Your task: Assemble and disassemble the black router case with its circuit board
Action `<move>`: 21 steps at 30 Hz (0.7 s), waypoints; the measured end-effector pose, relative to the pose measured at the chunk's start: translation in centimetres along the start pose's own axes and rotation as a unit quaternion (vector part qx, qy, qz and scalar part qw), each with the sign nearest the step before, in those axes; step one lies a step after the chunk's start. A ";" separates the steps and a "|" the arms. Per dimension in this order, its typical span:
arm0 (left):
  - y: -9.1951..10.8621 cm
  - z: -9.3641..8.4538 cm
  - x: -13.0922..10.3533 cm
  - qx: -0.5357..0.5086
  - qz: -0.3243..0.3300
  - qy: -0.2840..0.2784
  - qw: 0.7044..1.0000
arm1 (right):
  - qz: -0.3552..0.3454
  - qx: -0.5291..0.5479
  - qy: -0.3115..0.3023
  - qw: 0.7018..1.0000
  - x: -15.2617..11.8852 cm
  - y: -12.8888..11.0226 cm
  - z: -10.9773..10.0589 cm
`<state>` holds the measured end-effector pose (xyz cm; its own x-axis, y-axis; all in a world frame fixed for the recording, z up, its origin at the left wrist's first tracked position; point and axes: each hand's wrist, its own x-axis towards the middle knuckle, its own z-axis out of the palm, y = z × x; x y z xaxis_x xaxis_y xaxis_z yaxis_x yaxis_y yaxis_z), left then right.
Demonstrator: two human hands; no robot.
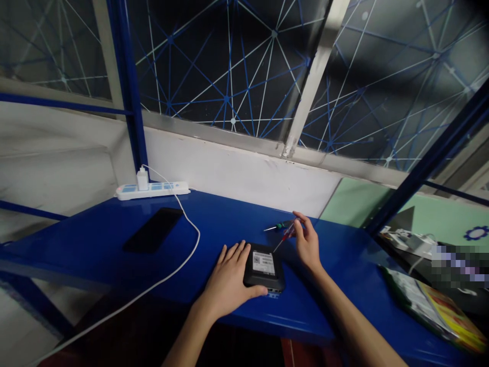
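Observation:
A small black electronic box (278,270) with ports along its near edge lies on the blue table (214,214). A white printed label (263,263) faces up on it. My left hand (231,280) holds the box by its left side, fingers along that side and thumb across the near edge. In my right hand (308,243), closed around its clear red handle, is a screwdriver (284,238). Its shaft slants down to the box's far right corner; whether the tip sits in a screw is too small to tell. Behind it lies a second screwdriver (277,226) with a dark green handle.
A black phone-like slab (154,230) lies at the left. Behind it, a white power strip (153,190) carries a plugged charger (142,178), whose white cable (193,250) curves across the table. A colourful plastic packet (431,306) lies at the right edge. Blue posts (132,102) rise beside the window.

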<state>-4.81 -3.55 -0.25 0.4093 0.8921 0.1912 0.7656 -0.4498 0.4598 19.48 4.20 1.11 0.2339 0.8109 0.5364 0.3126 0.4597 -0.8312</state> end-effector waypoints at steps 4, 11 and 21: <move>0.0 0.0 0.0 0.000 0.001 -0.003 1.000 | 0.021 0.025 -0.020 0.999 0.0 0.1 0.1; 0.0 -0.1 -0.1 -0.007 0.004 0.002 1.000 | -0.012 -0.026 0.007 1.000 0.1 0.9 0.4; 0.2 -0.1 -0.1 -0.006 -0.001 0.012 1.000 | -0.005 0.030 0.040 0.999 0.3 0.4 0.2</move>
<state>-4.80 -3.72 -0.10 0.3965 0.8935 0.2108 0.7605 -0.4483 0.4697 19.49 4.68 0.89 0.3054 0.7752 0.5529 0.2609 0.4903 -0.8316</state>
